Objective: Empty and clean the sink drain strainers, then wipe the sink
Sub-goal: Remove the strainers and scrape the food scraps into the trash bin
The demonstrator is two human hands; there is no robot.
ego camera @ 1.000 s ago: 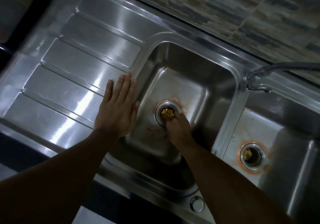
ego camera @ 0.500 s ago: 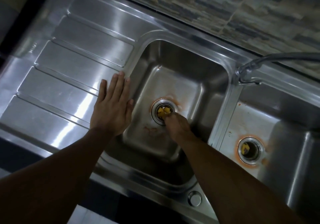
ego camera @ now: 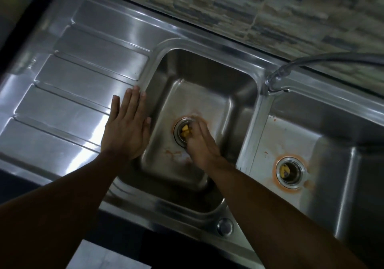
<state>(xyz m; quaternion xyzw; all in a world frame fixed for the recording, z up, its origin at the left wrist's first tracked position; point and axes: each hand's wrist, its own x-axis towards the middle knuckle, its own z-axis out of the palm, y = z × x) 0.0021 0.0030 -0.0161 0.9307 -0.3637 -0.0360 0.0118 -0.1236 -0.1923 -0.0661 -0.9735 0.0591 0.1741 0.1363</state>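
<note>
The drainboard (ego camera: 79,94) lies left of the left basin (ego camera: 207,94), the right basin (ego camera: 324,127) beyond, the faucet (ego camera: 276,79) behind between them.

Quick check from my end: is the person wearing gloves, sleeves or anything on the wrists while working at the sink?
No. The left hand and the right hand are both bare, without gloves. Both forearms are uncovered as far as the picture shows; no sleeve edge, watch, ring or bracelet shows.
</note>
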